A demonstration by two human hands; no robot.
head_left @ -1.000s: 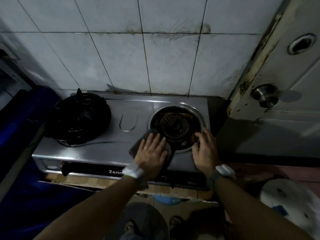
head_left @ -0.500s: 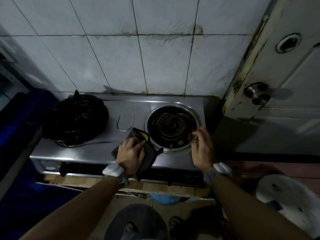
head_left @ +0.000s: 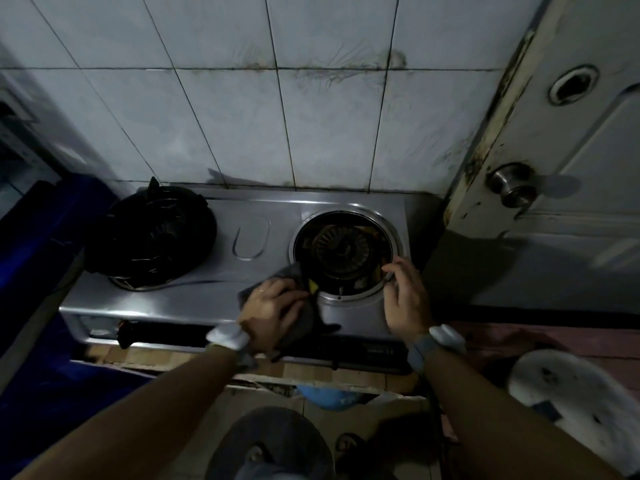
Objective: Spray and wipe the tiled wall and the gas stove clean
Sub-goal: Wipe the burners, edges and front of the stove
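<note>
A steel two-burner gas stove stands against the white tiled wall, which shows dark streaks along a grout line. My left hand grips a dark grey cloth with a yellow patch, bunched on the stove top at the left edge of the right burner. My right hand rests on the stove with its fingertips pinching the shiny burner ring at its right side. The left burner carries a black pan support.
A white door with a round metal knob stands close on the right. Blue cloth covers the surface to the left. A white stained object lies low right, and a blue item sits under the stove shelf.
My left hand went from flat on the cloth to curled around it, pulling it left and gathering it. My right hand shifted slightly, fingertips now at the ring's edge.
</note>
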